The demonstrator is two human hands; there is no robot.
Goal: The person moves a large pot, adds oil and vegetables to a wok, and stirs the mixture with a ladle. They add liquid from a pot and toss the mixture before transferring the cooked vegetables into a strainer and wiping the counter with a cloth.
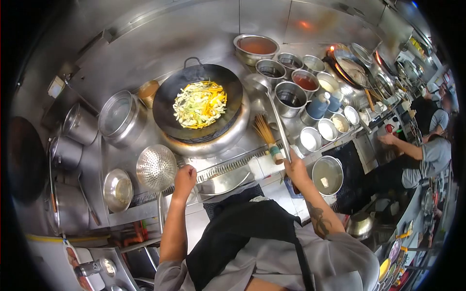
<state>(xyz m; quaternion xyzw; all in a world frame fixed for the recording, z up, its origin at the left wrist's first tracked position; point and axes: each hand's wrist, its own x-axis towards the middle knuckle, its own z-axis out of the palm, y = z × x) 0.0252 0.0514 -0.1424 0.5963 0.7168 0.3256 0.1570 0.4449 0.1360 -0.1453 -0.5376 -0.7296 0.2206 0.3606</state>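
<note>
A dark wok [167, 104] sits on a round steel burner ring, with shredded pale and orange vegetables [200, 104] in its middle. My right hand [295, 169] is wrapped round the handle of a long steel ladle [277, 116], whose bowl end lies up by the sauce pots. My left hand [185, 179] is closed in a loose fist below the wok, beside a perforated strainer [156, 167]; nothing shows in its fingers. Near my right hand lies a bamboo brush [266, 134] with a green-bound handle, on the counter edge by a white cloth [259, 166].
Steel pots of sauces [290, 98] and small white seasoning bowls [310, 139] stand right of the wok. A bucket [327, 175] is below them. Pots [80, 123] and a shallow bowl [118, 190] are at left. Other people [433, 157] stand at far right.
</note>
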